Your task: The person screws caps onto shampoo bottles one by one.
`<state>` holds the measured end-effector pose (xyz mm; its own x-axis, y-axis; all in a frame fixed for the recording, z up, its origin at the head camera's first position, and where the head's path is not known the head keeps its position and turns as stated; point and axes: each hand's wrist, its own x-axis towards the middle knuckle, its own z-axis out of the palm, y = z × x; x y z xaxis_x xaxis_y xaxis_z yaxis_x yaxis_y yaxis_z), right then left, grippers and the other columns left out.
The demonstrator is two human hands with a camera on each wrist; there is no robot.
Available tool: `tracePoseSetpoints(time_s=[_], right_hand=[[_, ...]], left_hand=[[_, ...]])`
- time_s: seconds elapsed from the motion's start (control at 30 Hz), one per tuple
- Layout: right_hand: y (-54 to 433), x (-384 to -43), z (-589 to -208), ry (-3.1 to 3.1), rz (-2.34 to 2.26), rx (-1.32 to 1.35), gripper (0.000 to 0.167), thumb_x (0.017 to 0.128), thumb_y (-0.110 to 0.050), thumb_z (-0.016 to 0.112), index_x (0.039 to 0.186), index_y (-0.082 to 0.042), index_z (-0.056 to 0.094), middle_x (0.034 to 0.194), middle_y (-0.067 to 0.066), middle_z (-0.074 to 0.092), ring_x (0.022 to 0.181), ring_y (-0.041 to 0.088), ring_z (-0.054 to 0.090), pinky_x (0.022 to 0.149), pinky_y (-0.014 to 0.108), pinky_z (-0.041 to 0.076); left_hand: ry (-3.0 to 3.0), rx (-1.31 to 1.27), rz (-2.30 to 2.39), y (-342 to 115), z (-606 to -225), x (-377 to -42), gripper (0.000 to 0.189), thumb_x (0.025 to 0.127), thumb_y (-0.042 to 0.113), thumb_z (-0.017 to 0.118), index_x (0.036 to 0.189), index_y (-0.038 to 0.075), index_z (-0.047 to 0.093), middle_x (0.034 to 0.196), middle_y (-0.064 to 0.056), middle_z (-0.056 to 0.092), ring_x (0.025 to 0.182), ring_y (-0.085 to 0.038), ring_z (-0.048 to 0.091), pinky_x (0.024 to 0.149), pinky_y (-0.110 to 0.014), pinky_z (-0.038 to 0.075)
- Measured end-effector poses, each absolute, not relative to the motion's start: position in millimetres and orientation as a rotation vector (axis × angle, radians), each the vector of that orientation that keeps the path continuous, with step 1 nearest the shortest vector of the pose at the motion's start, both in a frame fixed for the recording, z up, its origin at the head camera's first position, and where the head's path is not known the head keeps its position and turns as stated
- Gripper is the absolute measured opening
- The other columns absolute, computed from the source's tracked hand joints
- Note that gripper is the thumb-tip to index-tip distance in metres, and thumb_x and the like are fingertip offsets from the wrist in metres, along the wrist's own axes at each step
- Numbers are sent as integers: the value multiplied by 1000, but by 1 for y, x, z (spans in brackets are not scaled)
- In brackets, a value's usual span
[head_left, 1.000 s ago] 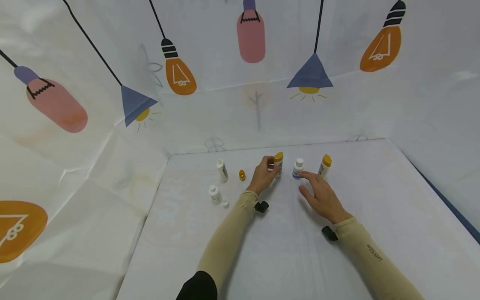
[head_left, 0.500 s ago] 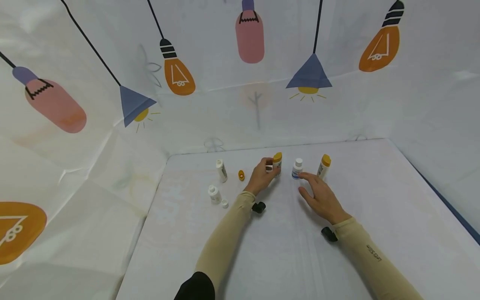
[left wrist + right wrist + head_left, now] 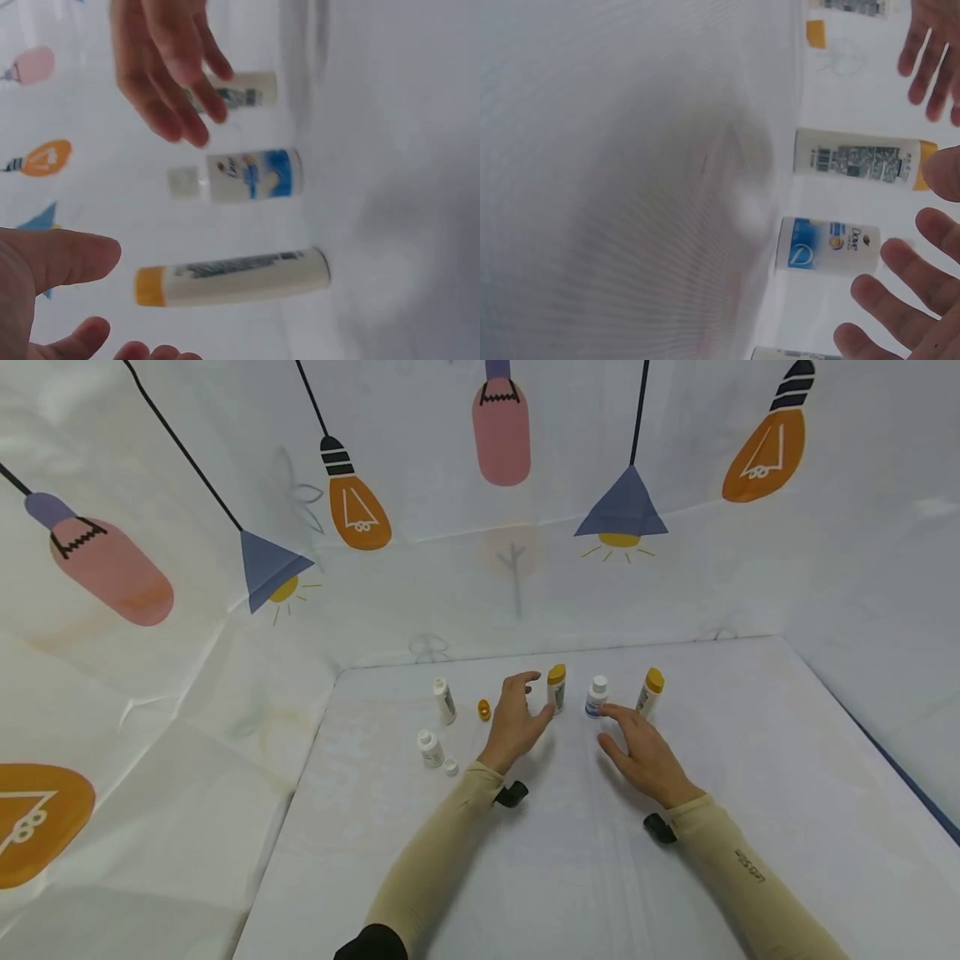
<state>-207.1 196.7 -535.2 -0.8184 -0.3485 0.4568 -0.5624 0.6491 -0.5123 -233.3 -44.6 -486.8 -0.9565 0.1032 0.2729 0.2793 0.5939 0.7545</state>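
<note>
A tall white bottle with a yellow cap (image 3: 556, 693) stands upright on the white table. Just left of it is my left hand (image 3: 517, 725), fingers spread and the thumb close to the bottle; the left wrist view shows a gap between hand and bottle. To the right stands a shorter white bottle with a blue label (image 3: 810, 244), white-capped and reading "Dove". My right hand (image 3: 647, 760) hovers beside it with loosely bent fingers, gripping nothing; whether a fingertip touches it I cannot tell. Behind that hand stands another yellow-capped bottle (image 3: 649, 692), partly hidden.
On the left stand two white bottles, a slim one (image 3: 444, 702) and a shorter one (image 3: 430, 748). A loose yellow cap (image 3: 483, 710) and a small white cap (image 3: 451, 767) lie near them. A white sheet printed with lamps (image 3: 450, 602) rises behind the table (image 3: 570, 877).
My left hand has let go of the yellow-capped bottle, spread its fingers and drawn slightly left. The bottle stays in place. My right hand has hardly moved.
</note>
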Motion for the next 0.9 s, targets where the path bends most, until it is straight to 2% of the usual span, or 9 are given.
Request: tracePoseSetpoints(time_s=[0.3, 0.5, 0.67, 0.9], right_hand=[[199, -205, -535, -2600, 971, 719, 47, 103, -21, 62, 145, -6, 48, 143, 15, 53, 133, 36, 49, 106, 58, 40], [201, -204, -534, -2596, 987, 749, 47, 104, -21, 61, 146, -5, 47, 144, 17, 52, 133, 37, 49, 105, 59, 40], [203, -204, -534, -2607, 992, 758, 49, 105, -23, 60, 149, -6, 45, 146, 17, 51, 133, 37, 48, 105, 59, 40], [203, -204, -536, -2633, 1000, 751, 52, 105, -25, 59, 151, -7, 42, 148, 17, 49, 136, 38, 46, 106, 61, 39]], left_hand=[[-2600, -548, -1307, -77, -474, -183, 57, 95, 26, 73, 145, 15, 48, 143, 0, 50, 128, -23, 51, 98, -34, 49], [-2425, -670, -1264, -110, -475, -163, 53, 95, 18, 73, 143, 11, 50, 140, -2, 53, 126, -21, 51, 97, -36, 49], [-2345, -642, -1198, -138, -478, -152, 53, 95, 16, 74, 142, 9, 51, 138, -6, 55, 128, -19, 51, 95, -38, 50], [-2219, -538, -1171, -174, -482, -146, 52, 94, 9, 74, 141, 5, 52, 138, -10, 55, 127, -25, 52, 96, -41, 47]])
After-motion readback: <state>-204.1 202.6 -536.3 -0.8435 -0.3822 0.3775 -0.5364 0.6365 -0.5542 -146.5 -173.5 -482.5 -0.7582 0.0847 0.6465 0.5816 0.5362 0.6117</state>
